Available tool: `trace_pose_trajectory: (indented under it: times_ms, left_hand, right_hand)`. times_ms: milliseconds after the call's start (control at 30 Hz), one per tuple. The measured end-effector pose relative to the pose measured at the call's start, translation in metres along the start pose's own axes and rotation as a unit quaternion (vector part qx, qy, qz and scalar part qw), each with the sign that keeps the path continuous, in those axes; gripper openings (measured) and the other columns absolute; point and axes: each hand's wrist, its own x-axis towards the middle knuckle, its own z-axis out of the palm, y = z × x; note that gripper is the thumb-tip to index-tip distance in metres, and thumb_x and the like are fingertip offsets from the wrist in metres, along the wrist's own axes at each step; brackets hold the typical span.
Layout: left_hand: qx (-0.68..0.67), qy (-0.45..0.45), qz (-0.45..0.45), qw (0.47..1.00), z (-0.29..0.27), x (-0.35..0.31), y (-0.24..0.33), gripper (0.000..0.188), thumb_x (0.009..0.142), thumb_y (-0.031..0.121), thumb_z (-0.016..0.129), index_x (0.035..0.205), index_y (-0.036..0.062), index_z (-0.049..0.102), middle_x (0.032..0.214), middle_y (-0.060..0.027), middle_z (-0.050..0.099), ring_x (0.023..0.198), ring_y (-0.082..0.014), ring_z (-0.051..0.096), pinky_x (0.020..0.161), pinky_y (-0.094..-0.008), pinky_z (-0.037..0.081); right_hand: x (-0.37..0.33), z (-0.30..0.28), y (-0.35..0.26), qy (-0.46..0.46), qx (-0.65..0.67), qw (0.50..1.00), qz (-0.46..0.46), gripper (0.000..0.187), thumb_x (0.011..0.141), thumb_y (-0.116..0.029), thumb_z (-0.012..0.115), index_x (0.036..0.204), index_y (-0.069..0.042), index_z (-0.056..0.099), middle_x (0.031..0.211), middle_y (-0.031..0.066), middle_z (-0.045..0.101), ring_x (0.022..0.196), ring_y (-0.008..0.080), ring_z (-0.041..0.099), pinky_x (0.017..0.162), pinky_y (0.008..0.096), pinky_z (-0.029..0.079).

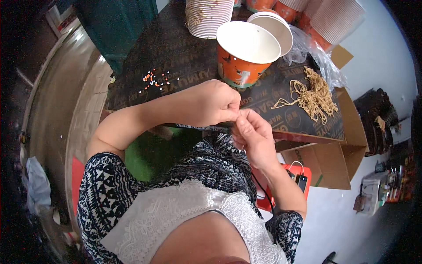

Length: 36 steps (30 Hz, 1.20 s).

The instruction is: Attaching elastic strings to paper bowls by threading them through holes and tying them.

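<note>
My left hand (217, 103) and my right hand (255, 134) meet at the near edge of the dark printed table (189, 57). Fingertips of both are pinched together, and whatever lies between them is too small to make out. Just beyond them stands an orange paper bucket (244, 66) with a white inside. A tangled bundle of tan string (314, 94) lies to the right of my hands. Off to the left, several tiny orange, white and dark beads (154, 80) are scattered on the tabletop.
A second paper bucket (277, 33) leans behind the first. Tall stacks of nested buckets (209, 17) line the far side, with a clear plastic bag (323, 66) at the right. An open cardboard box (327, 160) and a red stool (303, 178) stand below the table's right end.
</note>
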Motion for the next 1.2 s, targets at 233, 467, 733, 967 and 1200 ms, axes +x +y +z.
trace_pose_trajectory:
  times_ms: [233, 467, 733, 967, 1200]
  left_hand:
    - [0.141, 0.185, 0.052, 0.971, -0.047, 0.011, -0.015, 0.01, 0.082, 0.009, 0.067, 0.083, 0.0009, 0.062, 0.076, -0.009, 0.062, 0.069, -0.0177, 0.061, 0.064, -0.0287, 0.049]
    - [0.384, 0.203, 0.105, 0.895, -0.056, 0.038, -0.054, 0.022, 0.083, 0.006, 0.066, 0.105, 0.0047, 0.062, 0.101, -0.0115, 0.063, 0.099, -0.0271, 0.061, 0.115, -0.0517, 0.022]
    - [0.214, 0.086, 0.067, 0.971, -0.008, 0.036, 0.009, 0.011, 0.084, 0.01, 0.066, 0.092, 0.0015, 0.066, 0.082, -0.0132, 0.069, 0.078, -0.0231, 0.068, 0.106, -0.0425, 0.039]
    - [0.059, 0.097, -0.016, 0.993, -0.008, 0.041, 0.017, 0.022, 0.094, 0.01, 0.055, 0.105, -0.0041, 0.066, 0.087, -0.0077, 0.07, 0.079, -0.0103, 0.063, 0.074, -0.0251, 0.051]
    - [-0.01, -0.002, -0.033, 0.999, -0.022, 0.062, 0.016, 0.022, 0.091, 0.009, 0.058, 0.105, -0.006, 0.066, 0.087, -0.007, 0.069, 0.079, -0.0094, 0.062, 0.074, -0.0243, 0.051]
  right_hand:
    - [0.001, 0.001, -0.01, 0.152, -0.16, 0.968, -0.118, 0.007, 0.096, -0.007, 0.058, 0.093, -0.001, 0.061, 0.075, -0.0086, 0.052, 0.064, -0.0013, 0.04, 0.056, 0.0165, 0.031]
    - [0.008, 0.002, -0.019, 0.224, -0.142, 0.948, -0.174, 0.006, 0.092, -0.005, 0.065, 0.089, 0.0, 0.066, 0.068, -0.0103, 0.05, 0.059, -0.002, 0.038, 0.052, 0.0167, 0.028]
    - [-0.001, -0.013, -0.011, 0.271, -0.215, 0.901, -0.261, 0.01, 0.092, -0.003, 0.063, 0.083, 0.0, 0.061, 0.065, -0.0103, 0.045, 0.058, -0.0013, 0.034, 0.051, 0.0174, 0.028]
    - [-0.002, -0.018, -0.017, 0.27, -0.273, 0.877, -0.29, 0.013, 0.088, -0.001, 0.063, 0.076, -0.001, 0.057, 0.062, -0.0084, 0.043, 0.057, 0.0008, 0.035, 0.051, 0.0194, 0.03]
    - [0.008, -0.023, -0.016, 0.259, -0.297, 0.87, -0.296, 0.012, 0.086, -0.001, 0.063, 0.076, -0.001, 0.057, 0.059, -0.0067, 0.043, 0.056, 0.0011, 0.037, 0.05, 0.0202, 0.033]
